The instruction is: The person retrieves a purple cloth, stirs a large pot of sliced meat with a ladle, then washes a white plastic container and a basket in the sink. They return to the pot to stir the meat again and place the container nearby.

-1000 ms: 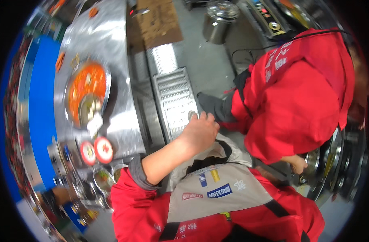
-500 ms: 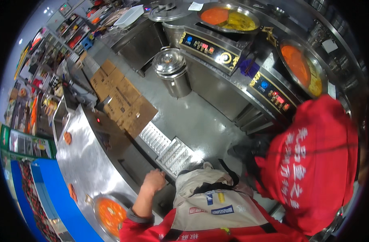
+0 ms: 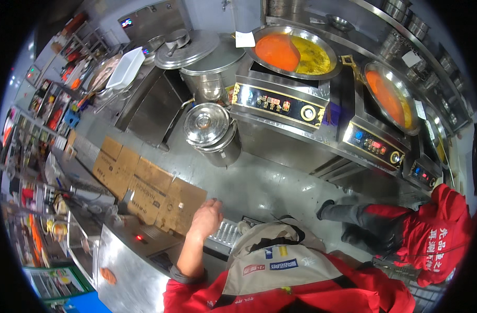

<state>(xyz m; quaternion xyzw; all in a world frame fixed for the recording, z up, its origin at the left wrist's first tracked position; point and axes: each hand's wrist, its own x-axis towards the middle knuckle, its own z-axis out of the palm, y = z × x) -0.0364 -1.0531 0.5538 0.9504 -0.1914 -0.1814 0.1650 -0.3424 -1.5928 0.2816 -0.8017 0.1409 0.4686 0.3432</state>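
Note:
My left hand (image 3: 206,218) hangs in front of me at the end of a bare forearm, with its fingers loosely bent and nothing visible in it. It is in the air over the gap between the steel counter (image 3: 124,263) on my left and the floor grating (image 3: 225,236). My right hand does not show. Ahead on the cooking bench stands a divided hot pot (image 3: 322,73) with red broth (image 3: 275,51) and yellow broth (image 3: 311,55). A second divided pot (image 3: 389,94) is to its right. Each sits on an induction cooker (image 3: 276,101) with lit controls.
A lidded steel bucket (image 3: 210,128) stands on the floor before the bench. Flattened cardboard (image 3: 155,190) covers the floor to the left. At the right, a co-worker in a red jacket (image 3: 439,240) is close by. A white tray (image 3: 125,68) lies at the far left.
My view has lifted and shifted forward, so the bench looks nearer and the counter's pan of red food is out of sight. The co-worker is farther to the right. My left hand appears slightly higher.

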